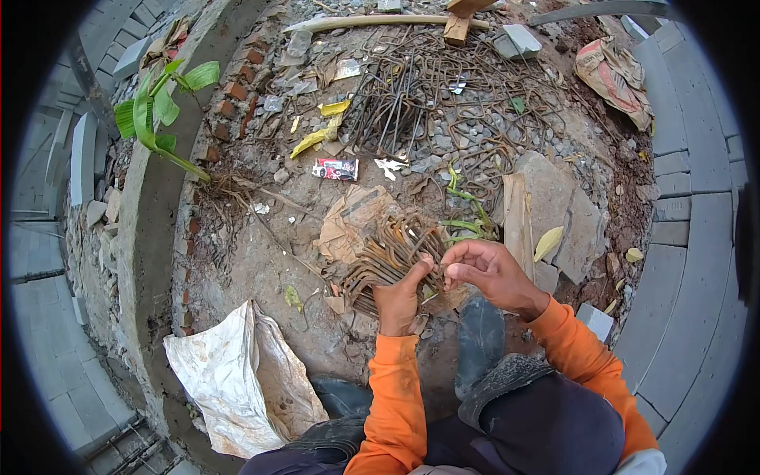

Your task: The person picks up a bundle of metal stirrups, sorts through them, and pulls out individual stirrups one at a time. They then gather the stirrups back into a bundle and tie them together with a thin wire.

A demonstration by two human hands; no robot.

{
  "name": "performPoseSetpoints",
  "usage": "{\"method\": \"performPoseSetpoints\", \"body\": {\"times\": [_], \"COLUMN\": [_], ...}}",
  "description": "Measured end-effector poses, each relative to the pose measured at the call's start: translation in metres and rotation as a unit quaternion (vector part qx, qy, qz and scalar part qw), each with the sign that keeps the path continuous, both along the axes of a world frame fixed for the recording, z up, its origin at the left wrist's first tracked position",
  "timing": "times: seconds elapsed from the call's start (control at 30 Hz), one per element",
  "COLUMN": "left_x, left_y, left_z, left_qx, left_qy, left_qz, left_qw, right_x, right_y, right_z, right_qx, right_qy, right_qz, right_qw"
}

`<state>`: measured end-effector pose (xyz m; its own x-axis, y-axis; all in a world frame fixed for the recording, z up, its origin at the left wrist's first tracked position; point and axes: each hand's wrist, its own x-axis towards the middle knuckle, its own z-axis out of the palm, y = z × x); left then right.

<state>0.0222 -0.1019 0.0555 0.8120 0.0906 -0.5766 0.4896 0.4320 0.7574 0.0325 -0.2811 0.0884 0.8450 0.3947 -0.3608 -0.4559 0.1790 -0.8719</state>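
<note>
A bundle of rusty bent metal stirrups (380, 265) stands low in front of me, above my boots. My left hand (402, 297) is wrapped round the near right side of the bundle, its thumb pointing up. Close by on the right, my right hand (487, 273) is closed, thumb and fingertips pinched together near the bundle's right end. What lies between those fingertips is too small to make out. Flattened brown paper (352, 222) lies behind the bundle.
A larger tangled pile of bent rods (404, 99) lies farther back. A white sack (237, 380) is at the lower left, beside a concrete kerb (150, 277). Broken slabs (554, 214) lie right, a torn cement bag (613, 79) at the upper right, a green plant (154, 111) upper left.
</note>
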Motion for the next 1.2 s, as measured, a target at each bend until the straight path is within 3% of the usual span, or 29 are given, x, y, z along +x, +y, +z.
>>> {"method": "performPoseSetpoints", "body": {"times": [0.2,0.3,0.4,0.5,0.53,0.63,0.73,0.87,0.97,1.17,1.2], "left_x": [-0.003,-0.004,0.0,0.003,0.003,0.003,0.003,0.005,0.005,0.004,0.004], "left_y": [-0.007,-0.012,-0.01,-0.005,-0.002,-0.001,0.0,-0.001,0.005,0.007,0.006], "left_z": [-0.007,-0.008,-0.003,-0.01,-0.012,-0.008,-0.005,0.0,-0.004,0.007,0.011], "left_qx": [0.02,0.034,0.02,-0.009,-0.005,-0.038,-0.038,0.001,-0.002,-0.001,-0.008], "left_qy": [-0.068,-0.076,-0.016,-0.003,0.008,-0.014,0.005,0.017,0.028,0.002,-0.009], "left_qz": [0.009,0.032,0.024,0.025,0.026,0.048,0.061,0.095,0.112,0.107,0.103], "left_qw": [0.997,0.996,0.999,1.0,1.0,0.998,0.997,0.995,0.993,0.994,0.995], "right_x": [0.007,0.013,0.011,0.012,0.014,0.009,0.003,-0.008,-0.019,-0.016,-0.017], "right_y": [0.016,0.01,-0.003,-0.012,-0.015,-0.006,0.001,-0.003,0.0,0.002,0.002], "right_z": [0.016,0.018,0.009,0.001,0.002,-0.002,-0.005,-0.008,-0.005,0.012,0.006], "right_qx": [-0.141,-0.11,0.057,0.2,0.185,0.12,-0.007,-0.107,-0.018,-0.104,-0.111], "right_qy": [-0.045,-0.06,-0.048,0.045,0.1,0.085,0.029,-0.027,0.072,0.106,0.069], "right_qz": [0.03,0.083,0.064,-0.065,-0.102,-0.089,-0.042,0.102,0.096,0.007,-0.025], "right_qw": [0.989,0.989,0.995,0.977,0.972,0.985,0.999,0.989,0.993,0.989,0.991]}}
